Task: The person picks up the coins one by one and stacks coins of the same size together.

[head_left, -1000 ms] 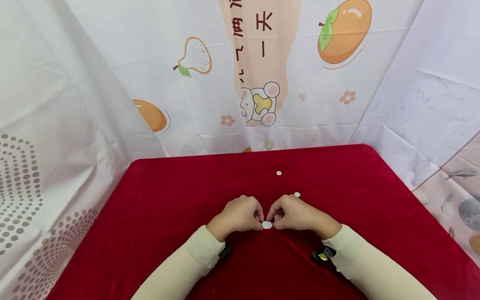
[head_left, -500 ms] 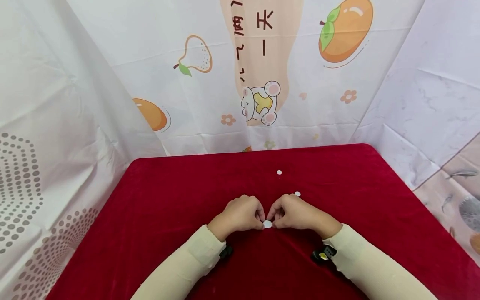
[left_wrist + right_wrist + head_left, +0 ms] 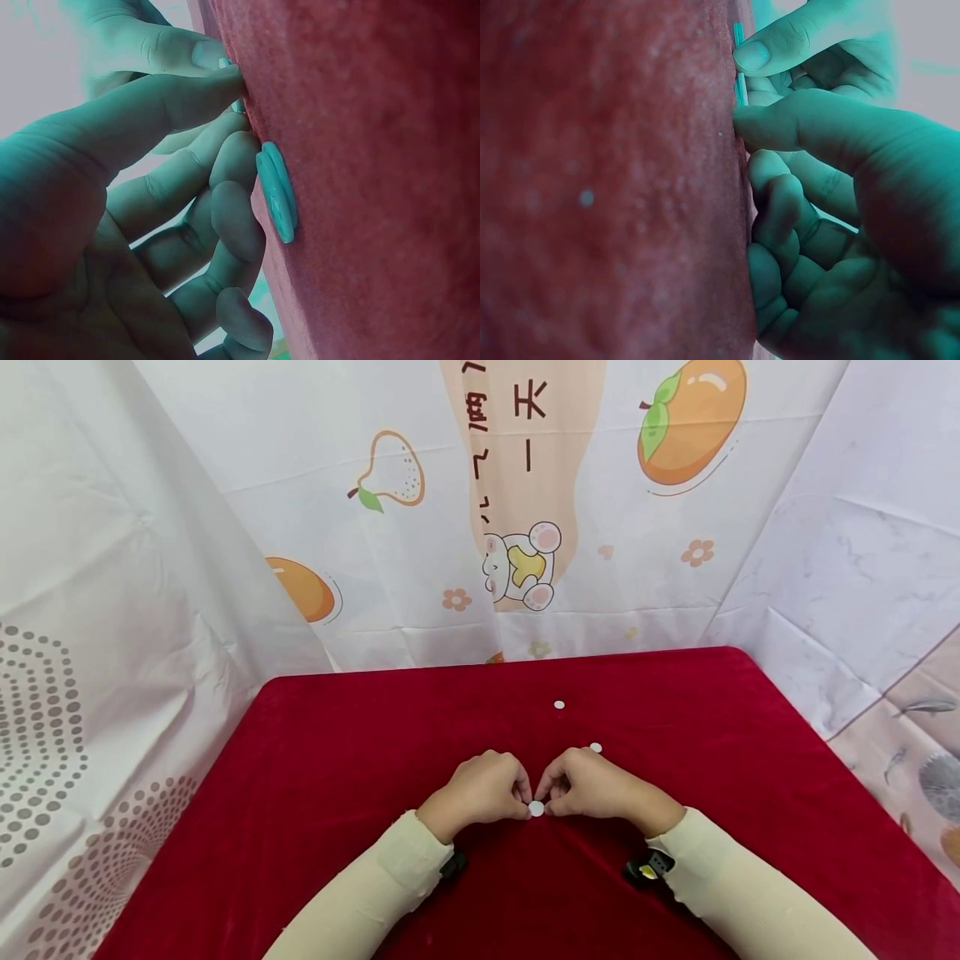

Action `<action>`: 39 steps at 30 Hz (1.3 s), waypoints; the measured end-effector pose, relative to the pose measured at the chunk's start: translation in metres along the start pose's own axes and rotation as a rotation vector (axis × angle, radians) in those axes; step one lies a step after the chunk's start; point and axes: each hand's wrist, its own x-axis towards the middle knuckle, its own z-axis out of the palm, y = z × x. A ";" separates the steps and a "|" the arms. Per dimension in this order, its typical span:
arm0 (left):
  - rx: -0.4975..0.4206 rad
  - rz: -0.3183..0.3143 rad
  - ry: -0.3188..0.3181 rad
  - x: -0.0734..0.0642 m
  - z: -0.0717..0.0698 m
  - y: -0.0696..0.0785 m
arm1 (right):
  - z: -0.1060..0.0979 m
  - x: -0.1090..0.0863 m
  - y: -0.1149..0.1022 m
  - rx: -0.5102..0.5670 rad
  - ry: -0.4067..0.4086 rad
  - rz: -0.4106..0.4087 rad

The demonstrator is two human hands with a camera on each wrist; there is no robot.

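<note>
In the head view, a small white round disc (image 3: pixel 536 808) lies on the red cloth between both hands. The left hand (image 3: pixel 487 787) and the right hand (image 3: pixel 592 785) pinch its edge from either side, thumbs nearer me and index fingers beyond. From the right wrist, the disc edge (image 3: pixel 741 90) shows thin layers, one on another. The left wrist view shows part of it by the thumb tips, and a separate pair of stacked discs (image 3: pixel 277 193) standing out beside the left fingers; the left hand hides that pair in the head view.
Two more white discs rest on the red cloth (image 3: pixel 375 727): one farther back (image 3: pixel 559 704), another disc (image 3: pixel 596 747) just beyond the right knuckles. Printed white curtains (image 3: pixel 420 560) rise behind the table and at both sides.
Two overlapping white discs between the fingertips have slid into line and now look like one disc from above. The hands have barely shifted.
</note>
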 end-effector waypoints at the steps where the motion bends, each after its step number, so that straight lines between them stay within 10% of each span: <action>1: 0.002 -0.001 -0.001 0.000 0.000 0.000 | 0.000 0.000 0.000 -0.001 0.001 0.000; 39: 0.014 0.002 0.011 -0.002 0.002 0.003 | -0.004 -0.003 -0.003 -0.018 0.007 0.001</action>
